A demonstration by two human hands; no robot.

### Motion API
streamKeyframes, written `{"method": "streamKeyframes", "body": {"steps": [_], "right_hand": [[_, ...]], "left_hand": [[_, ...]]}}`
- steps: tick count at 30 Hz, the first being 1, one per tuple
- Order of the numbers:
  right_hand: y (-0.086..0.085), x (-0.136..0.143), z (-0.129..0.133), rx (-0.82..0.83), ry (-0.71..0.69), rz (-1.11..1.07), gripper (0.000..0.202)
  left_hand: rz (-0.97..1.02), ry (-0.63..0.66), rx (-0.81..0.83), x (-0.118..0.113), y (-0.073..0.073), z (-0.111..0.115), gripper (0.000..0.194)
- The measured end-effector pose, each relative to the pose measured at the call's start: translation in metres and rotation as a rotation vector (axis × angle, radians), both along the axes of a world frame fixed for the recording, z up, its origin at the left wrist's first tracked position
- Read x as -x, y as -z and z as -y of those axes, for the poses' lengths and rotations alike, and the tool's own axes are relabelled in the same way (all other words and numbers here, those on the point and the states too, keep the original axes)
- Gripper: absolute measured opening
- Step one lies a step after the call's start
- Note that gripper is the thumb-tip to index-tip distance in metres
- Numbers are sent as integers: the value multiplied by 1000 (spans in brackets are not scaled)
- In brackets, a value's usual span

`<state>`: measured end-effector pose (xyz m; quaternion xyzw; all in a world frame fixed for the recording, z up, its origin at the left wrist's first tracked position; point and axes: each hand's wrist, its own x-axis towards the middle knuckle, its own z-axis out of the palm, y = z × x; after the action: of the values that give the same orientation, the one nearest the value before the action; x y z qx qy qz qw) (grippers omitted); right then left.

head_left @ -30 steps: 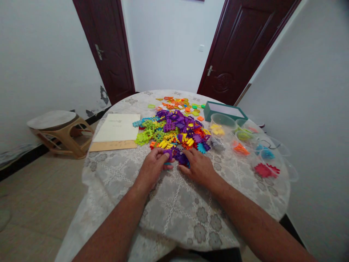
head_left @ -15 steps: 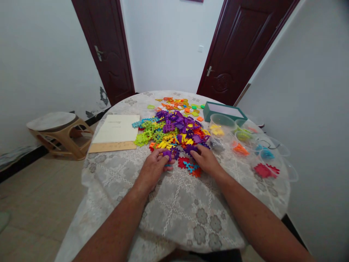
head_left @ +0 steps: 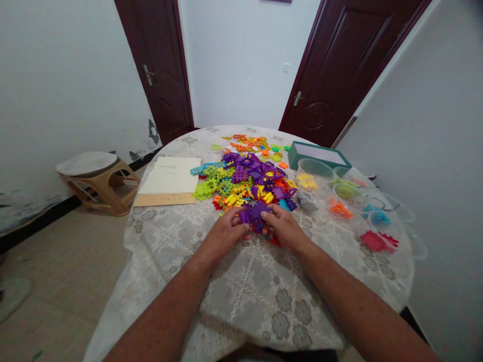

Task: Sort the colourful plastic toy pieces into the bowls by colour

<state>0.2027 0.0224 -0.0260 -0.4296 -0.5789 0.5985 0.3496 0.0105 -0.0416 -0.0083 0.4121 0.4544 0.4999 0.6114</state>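
My left hand (head_left: 230,230) is closed on a small purple plastic building piece (head_left: 245,217) with a ridged side. Pinched in my right hand (head_left: 284,229) is a flat purple toothed plate (head_left: 258,215). The two purple pieces meet or nearly meet between my hands; whether they are joined cannot be made out. Just beyond lies a heap of coloured plastic pieces, with purple ones (head_left: 251,168) on top, yellow pieces (head_left: 234,196) in front and lime green ones (head_left: 206,190) to the left. Red bits beneath my hands are mostly hidden.
Clear plastic cups (head_left: 317,171) holding sorted pieces stand at the right, with red pieces (head_left: 377,241) nearest. Behind them is a green box (head_left: 320,155). A cream booklet (head_left: 173,176) and a wooden strip (head_left: 165,199) lie at the left. A stool (head_left: 98,178) stands beyond the table.
Both hands have come together in front of the heap, bringing the purple plate up to the purple piece in my left hand. The view has shifted slightly left.
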Motion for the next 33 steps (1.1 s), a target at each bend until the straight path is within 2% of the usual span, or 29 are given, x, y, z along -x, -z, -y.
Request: {"method": "streamKeyframes", "body": {"steps": [5, 10, 15, 18, 21, 24, 27, 29, 33], "right_hand": [[6, -1, -1, -63, -32, 27, 38], [1, 6, 4, -51, -22, 37, 33], [-1, 16, 8, -50, -96, 2, 28], [0, 17, 8, -87, -120, -64, 33], [-3, 12, 9, -232, -140, -39, 45], [-13, 3, 10, -274, -253, 97, 35], [-29, -9, 8, -134, -346, 111, 28], [-42, -20, 2, -100, -311, 83, 29], [-70, -49, -32, -220, -74, 103, 31]], "left_hand": [[10, 25, -20, -1, 1, -1, 58], [-26, 40, -39, -2, 8, -2, 63], [-125, 50, -54, -1, 17, -6, 71], [-114, 86, -61, -2, 15, -6, 81], [-151, 94, -83, -3, 10, -2, 81], [-199, 142, -91, -4, 9, 1, 80], [-204, 192, -96, -4, 9, 2, 80], [-209, 167, -93, -3, 7, 3, 74], [-248, -10, -97, 1, 0, 3, 56]]}}
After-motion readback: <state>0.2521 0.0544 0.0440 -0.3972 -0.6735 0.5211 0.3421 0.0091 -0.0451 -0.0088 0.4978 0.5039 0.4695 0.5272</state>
